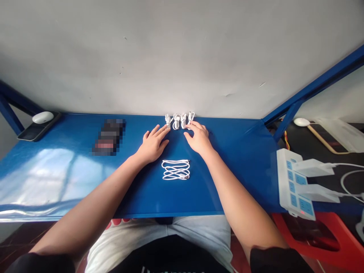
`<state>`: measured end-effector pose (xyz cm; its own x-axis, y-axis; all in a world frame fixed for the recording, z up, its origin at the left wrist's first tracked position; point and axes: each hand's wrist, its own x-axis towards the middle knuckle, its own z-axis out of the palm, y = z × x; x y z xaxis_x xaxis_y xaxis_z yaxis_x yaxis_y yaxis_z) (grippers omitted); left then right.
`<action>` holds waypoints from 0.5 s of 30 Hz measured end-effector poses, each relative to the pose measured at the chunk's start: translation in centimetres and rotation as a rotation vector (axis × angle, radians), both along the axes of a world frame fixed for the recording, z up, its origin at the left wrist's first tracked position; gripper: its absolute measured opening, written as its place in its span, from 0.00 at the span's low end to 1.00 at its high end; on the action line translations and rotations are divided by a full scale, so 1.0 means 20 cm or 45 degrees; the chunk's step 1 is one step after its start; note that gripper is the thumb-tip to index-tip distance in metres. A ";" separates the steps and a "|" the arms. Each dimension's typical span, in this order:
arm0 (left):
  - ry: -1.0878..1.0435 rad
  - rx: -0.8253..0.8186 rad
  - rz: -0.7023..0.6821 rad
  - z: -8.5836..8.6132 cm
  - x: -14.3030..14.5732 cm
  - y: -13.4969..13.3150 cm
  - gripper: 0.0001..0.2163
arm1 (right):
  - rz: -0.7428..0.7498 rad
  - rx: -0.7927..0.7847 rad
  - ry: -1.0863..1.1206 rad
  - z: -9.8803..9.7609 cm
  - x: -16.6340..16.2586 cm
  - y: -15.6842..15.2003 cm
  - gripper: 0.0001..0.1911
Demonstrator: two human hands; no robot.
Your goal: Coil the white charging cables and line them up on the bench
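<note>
Several white charging cables (176,122), each bundled and tied, stand side by side in a row against the wall at the back of the blue table. My left hand (152,145) is open, palm down, with its fingertips touching or just beside the leftmost bundle. From the other end, my right hand (199,137) reaches the right-hand bundles with its fingers apart; they partly hide the bundles' lower ends. Between my forearms, nearer to me, an untied white cable (176,169) lies folded in flat zigzag loops.
A blurred dark object (109,137) lies on the blue tabletop (148,195) at left. Beyond it are a phone (40,127) and a white oval item (43,117). At right stands a power strip (295,184) with plugged-in chargers, above a red stool (338,242).
</note>
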<state>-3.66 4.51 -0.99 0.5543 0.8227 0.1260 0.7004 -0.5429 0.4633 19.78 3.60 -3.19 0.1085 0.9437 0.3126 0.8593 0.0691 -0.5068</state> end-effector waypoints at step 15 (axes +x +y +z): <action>0.030 0.119 0.022 -0.03 0.03 -0.01 0.27 | 0.046 -0.058 -0.051 -0.02 -0.02 -0.01 0.26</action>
